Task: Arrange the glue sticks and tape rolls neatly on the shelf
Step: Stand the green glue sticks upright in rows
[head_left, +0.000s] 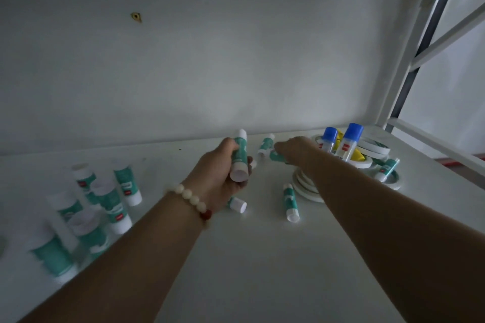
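Observation:
My left hand grips a teal-and-white glue stick above the white shelf. My right hand reaches farther back and closes on another teal glue stick lying on the shelf. A third stick lies just behind it. Loose sticks lie near the hands. Several glue sticks stand upright in a group at the left. Two blue-capped glue sticks stand among white tape rolls at the right, with a stack of tape rolls under my right forearm.
The back wall rises directly behind the shelf. A white metal upright and crossbars frame the right end. Something yellow sits among the tape rolls. Another teal stick rests on a tape roll at the right.

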